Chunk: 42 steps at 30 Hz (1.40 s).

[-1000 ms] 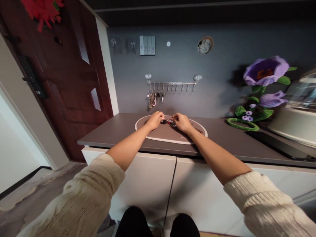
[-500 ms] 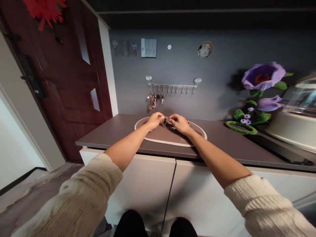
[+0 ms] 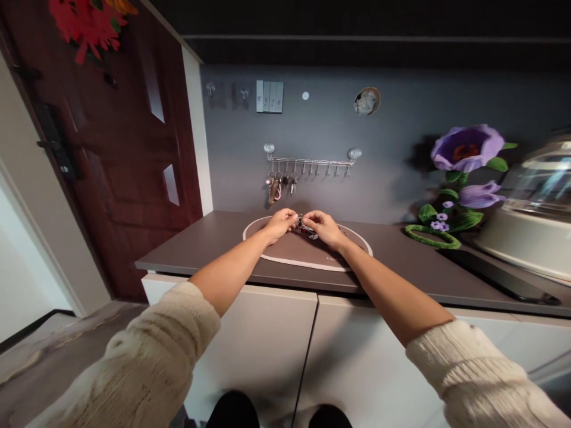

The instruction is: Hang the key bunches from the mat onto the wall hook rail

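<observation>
Both hands meet over an oval brown mat (image 3: 285, 252) with a pale rim, on the dark counter. My left hand (image 3: 282, 223) pinches one side of a small key ring (image 3: 300, 217), with dark keys hanging below it. The other side of that ring is between the closed fingertips of my right hand (image 3: 325, 227). Behind and under the right fingers, more small metal and red items (image 3: 309, 233) lie on the mat, partly hidden. Just above, several bunches of keys (image 3: 275, 189) hang from the left end of a clear hook rail (image 3: 311, 161) on the wall.
A purple fabric flower (image 3: 468, 148) with a green looped base stands to the right, beside a cream appliance (image 3: 526, 235) with a clear top. A dark flat tray (image 3: 499, 276) lies before them. The dark red door (image 3: 129, 178) is at left; white cabinet doors (image 3: 250, 333) are below.
The camera view has tilted up slightly, so the scene sits lower. My fingertips have drawn a little closer together around the key ring.
</observation>
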{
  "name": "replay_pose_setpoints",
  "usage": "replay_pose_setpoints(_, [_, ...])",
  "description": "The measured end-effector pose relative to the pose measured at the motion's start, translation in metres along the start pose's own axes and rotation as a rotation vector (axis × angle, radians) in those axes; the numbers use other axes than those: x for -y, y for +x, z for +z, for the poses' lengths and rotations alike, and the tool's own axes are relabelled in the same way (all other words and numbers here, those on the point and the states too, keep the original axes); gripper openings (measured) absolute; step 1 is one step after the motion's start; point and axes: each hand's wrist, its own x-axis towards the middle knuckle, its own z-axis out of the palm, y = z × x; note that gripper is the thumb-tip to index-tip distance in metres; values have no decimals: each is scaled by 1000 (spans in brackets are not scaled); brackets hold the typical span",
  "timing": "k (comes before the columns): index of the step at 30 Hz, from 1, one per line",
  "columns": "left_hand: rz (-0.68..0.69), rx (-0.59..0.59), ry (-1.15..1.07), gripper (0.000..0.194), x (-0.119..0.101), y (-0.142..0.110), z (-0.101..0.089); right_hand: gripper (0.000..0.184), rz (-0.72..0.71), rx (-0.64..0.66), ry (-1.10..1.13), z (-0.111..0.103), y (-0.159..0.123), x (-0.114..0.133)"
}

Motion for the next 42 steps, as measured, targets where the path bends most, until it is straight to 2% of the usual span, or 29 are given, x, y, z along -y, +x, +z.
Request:
replay_pose_setpoints(7, [41,62,-37,14,0,-2,3,25,-26,17,-36,-2,0,-2])
replay_pose_setpoints(10, [37,53,-42,18,-1,-3,4,24,-56,-1,-53,-3,1,-4])
replay_pose_setpoints(14, [70,-40,14,16,1,0,4,23,-91,-27,-81,-4,3,-7])
replay_pose_setpoints(18, [123,-197,273,15,8,5,2,23,-85,-69,-86,-7,8,-8])
replay_pose_setpoints(20, [140,-219,413,18,11,6,2,22,-84,-117,-112,-9,13,-5])
replay_pose_setpoints(23, [140,-201,532,19,12,5,2,20,-48,-176,-123,-13,25,2])
replay_pose_setpoints(28, [80,-181,588,18,15,6,4,14,-16,-271,-32,-17,58,15])
replay_pose_setpoints(36, [2,-189,573,20,19,9,5,6,98,-396,210,-15,100,41])
replay_pose_setpoints(42, [-40,-196,537,19,16,7,5,7,200,-461,320,-9,120,46])
